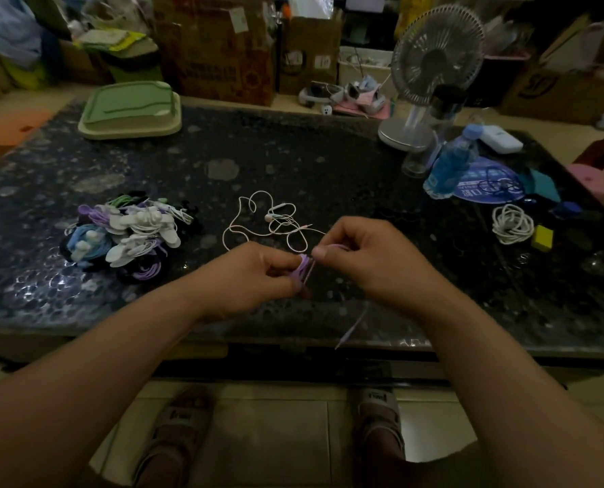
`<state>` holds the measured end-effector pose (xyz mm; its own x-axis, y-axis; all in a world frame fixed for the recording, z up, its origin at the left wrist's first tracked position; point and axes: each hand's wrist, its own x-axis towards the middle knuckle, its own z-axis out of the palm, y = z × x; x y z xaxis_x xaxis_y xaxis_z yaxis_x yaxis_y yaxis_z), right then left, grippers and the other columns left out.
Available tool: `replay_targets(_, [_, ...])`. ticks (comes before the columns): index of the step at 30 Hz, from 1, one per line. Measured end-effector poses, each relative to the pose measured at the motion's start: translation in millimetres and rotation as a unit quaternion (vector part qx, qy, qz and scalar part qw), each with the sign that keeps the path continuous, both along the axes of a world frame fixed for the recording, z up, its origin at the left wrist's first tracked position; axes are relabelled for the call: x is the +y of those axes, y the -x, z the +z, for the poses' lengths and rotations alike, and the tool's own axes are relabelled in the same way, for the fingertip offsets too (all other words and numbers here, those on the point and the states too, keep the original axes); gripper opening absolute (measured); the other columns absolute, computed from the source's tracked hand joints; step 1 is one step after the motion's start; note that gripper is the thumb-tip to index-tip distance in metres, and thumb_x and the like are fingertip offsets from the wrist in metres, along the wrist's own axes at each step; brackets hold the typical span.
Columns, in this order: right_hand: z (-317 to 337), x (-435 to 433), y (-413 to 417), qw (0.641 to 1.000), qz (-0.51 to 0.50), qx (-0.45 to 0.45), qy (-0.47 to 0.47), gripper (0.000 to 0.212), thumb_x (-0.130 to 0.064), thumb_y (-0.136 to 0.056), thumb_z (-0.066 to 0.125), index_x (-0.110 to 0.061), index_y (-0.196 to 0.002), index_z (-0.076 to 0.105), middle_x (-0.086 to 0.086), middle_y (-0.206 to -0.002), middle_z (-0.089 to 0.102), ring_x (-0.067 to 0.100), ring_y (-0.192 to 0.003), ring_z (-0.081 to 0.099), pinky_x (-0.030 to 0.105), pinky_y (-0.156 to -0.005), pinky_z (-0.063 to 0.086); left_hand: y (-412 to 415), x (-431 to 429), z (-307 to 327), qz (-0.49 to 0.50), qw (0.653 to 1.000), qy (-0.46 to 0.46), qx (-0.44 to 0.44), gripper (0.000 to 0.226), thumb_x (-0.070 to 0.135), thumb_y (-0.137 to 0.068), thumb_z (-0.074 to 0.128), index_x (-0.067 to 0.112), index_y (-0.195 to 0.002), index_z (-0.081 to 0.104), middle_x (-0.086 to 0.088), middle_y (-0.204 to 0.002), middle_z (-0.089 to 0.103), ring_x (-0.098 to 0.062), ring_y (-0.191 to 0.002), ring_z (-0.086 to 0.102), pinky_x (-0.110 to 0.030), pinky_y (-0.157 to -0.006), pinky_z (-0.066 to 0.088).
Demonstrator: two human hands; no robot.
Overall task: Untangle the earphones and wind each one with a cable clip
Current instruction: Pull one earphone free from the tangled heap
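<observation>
— Where is the purple earphone sitting right now?

— The purple earphone (304, 270) is hanging between both hands, just above the near edge of the dark speckled table (293, 153). The left hand (254, 276) is gripping a small bundle of its loops, with the fingers curling round them.

— And what is the other hand doing?

— The right hand (367, 257) is pinching the same cable between thumb and fingertips, close beside the left hand, the two almost touching. A loose end (353, 325) of the cable is trailing down past the table's edge.

— Is anything lying near them?

— A white earphone (275, 220) is lying unwound in loose loops on the table just beyond the hands. Off to the left, a pile of wound earphones (127, 237) is sitting on the table: white, purple, blue, green and black cords, with pale clips (143, 220) showing among them.

— What is sitting on the right side?

— A white coiled cable (512, 223) is lying there, with a yellow block (542, 238) just beside it. Farther back, a blue bottle (452, 163) is standing near a desk fan (434, 65). A green-lidded tray (131, 110) is resting at the far left corner, and cardboard boxes (219, 47) are standing behind the table. Under the near edge, two feet in sandals (173, 434) are resting on pale floor tiles.
</observation>
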<state>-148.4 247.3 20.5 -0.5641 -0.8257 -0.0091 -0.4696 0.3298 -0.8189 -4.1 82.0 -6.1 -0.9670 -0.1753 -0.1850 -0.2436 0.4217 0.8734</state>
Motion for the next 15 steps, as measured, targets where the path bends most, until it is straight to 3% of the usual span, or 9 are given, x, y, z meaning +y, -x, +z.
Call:
replay_targets(1, [3, 2, 2, 0.998, -0.002, -0.05, 0.024, 0.01, -0.024, -0.094, 0.075, -0.014, -0.093, 0.074, -0.001, -0.082, 0.074, 0.005, -0.073, 0.065, 0.026, -0.07, 0.054, 1, 4, 4, -0.004, 0.998, -0.056, 0.003, 0.028, 0.006, -0.1, 0.066, 0.02, -0.122, 0.075, 0.005, -0.1, 0.08, 0.0, -0.089, 0.073, -0.013, -0.084, 0.051])
replay_targets(3, [4, 3, 5, 0.982, 0.0, -0.176, 0.063, 0.011, -0.018, -0.096, 0.071, -0.007, -0.097, 0.072, 0.003, -0.082, 0.073, 0.007, -0.071, 0.067, 0.02, -0.064, 0.054, 1, 12, 11, 0.001, 0.987, -0.161, 0.011, 0.035, 0.0, -0.098, 0.063, 0.016, -0.127, 0.071, -0.004, -0.098, 0.079, 0.004, -0.065, 0.067, -0.008, -0.063, 0.047])
replay_targets(5, [1, 2, 8, 0.953, 0.006, -0.29, 0.083, 0.011, -0.02, -0.096, 0.069, -0.009, -0.096, 0.072, 0.009, -0.084, 0.068, 0.014, -0.069, 0.061, 0.021, -0.056, 0.047, 0, 16, 14, 0.0, 0.973, -0.23, 0.016, 0.039, 0.007, -0.094, 0.065, 0.022, -0.129, 0.072, -0.009, -0.097, 0.076, -0.002, -0.043, 0.045, -0.011, -0.044, 0.033])
replay_targets(7, [-6, 2, 11, 0.938, 0.011, -0.336, 0.086, 0.015, -0.027, -0.095, 0.067, -0.013, -0.095, 0.074, 0.017, -0.09, 0.062, 0.019, -0.068, 0.048, 0.025, -0.055, 0.034, 0, 15, 14, -0.014, 0.956, -0.292, 0.033, 0.039, 0.013, -0.092, 0.069, 0.026, -0.129, 0.073, -0.008, -0.098, 0.074, -0.004, -0.04, 0.032, -0.015, -0.042, 0.02])
replay_targets(11, [-20, -3, -2, 0.962, 0.002, -0.27, 0.046, 0.03, -0.025, -0.106, 0.056, 0.0, -0.116, 0.069, 0.003, -0.076, 0.056, 0.006, -0.058, 0.045, 0.021, -0.053, 0.035, 4, 13, 14, 0.04, 0.924, -0.37, 0.087, 0.041, 0.013, -0.091, 0.065, 0.025, -0.129, 0.073, -0.001, -0.086, 0.067, -0.003, -0.037, 0.027, -0.024, -0.046, 0.013])
replay_targets(13, [-24, -7, -16, 0.979, 0.025, -0.199, 0.031, 0.028, -0.027, -0.108, 0.055, -0.006, -0.116, 0.071, -0.001, -0.074, 0.057, 0.007, -0.062, 0.047, 0.026, -0.057, 0.039, 8, 8, 12, 0.091, 0.922, -0.362, 0.1, 0.045, 0.012, -0.092, 0.061, 0.021, -0.136, 0.067, 0.001, -0.076, 0.063, -0.002, -0.036, 0.027, -0.025, -0.047, 0.012])
replay_targets(15, [-21, -8, -27, 0.992, 0.037, -0.122, -0.011, 0.024, -0.028, -0.108, 0.054, -0.018, -0.113, 0.075, 0.006, -0.078, 0.064, 0.011, -0.069, 0.053, 0.036, -0.066, 0.046, 9, 6, 13, 0.134, 0.937, -0.307, 0.1, 0.045, 0.009, -0.097, 0.057, 0.018, -0.141, 0.061, 0.001, -0.082, 0.07, -0.002, -0.036, 0.029, -0.019, -0.043, 0.016])
